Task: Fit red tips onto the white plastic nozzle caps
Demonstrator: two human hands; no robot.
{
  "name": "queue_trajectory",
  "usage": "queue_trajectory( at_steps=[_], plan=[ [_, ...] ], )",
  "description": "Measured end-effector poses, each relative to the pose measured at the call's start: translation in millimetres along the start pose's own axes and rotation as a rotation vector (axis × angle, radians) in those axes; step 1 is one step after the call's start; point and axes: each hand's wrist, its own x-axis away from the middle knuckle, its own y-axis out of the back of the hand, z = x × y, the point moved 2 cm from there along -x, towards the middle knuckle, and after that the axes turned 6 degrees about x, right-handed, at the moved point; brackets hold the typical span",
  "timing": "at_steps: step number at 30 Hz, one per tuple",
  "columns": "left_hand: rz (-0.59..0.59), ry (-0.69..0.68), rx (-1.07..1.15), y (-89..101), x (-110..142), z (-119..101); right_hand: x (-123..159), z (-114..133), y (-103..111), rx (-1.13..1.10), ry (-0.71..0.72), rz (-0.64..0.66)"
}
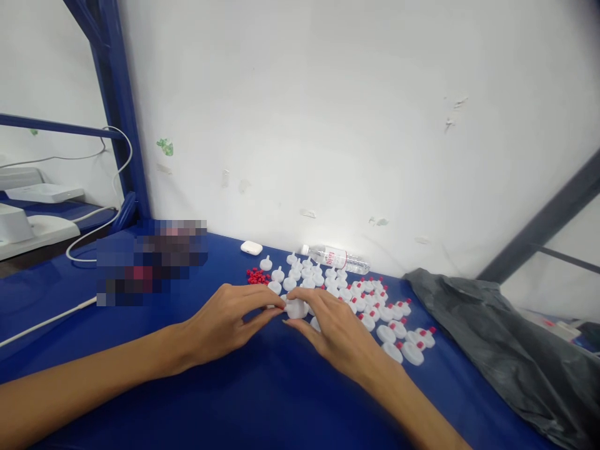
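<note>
While a pixelated patch hides what lies toward the left of the blue desk (210,400), a white cable (51,322) runs in from its left edge. Nearer the middle, the left hand (220,322) has its thumb and fingertips almost together at the left side of a held white cap (296,309); whether this grip has hold of a small piece, I cannot tell. Beyond the hand sits a pile of red pieces (257,277), with a white case (252,248) by the far edge. The right hand (335,325) grips the held white cap between thumb and fingers, narrowly open around it. Plain white caps (289,284) stand beyond, before a clear bottle (340,257) lying along the far edge. Farther right, red-tipped white caps (412,352) spread toward a dark sheet (506,350) draped over the right edge.
</note>
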Motion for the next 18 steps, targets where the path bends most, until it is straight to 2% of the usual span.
queue_trajectory(
  at_steps=[3, 8, 13, 18],
  plan=[
    [0.011, 0.028, -0.016, -1.8, 1, 6, -2, 7, 2, 0.019, 0.034, -0.072],
    [0.109, 0.039, -0.011, -5.4, 2, 4, -2, 20, -4, 0.023, 0.117, -0.109],
    [0.167, 0.1, -0.002, 1.7, 0, -7, -3, 17, -5, 0.03, 0.077, -0.102],
    [0.306, 0.146, 0.06, 4.9, -3, -10, -5, 19, -2, 0.007, 0.141, -0.089]
  ],
)
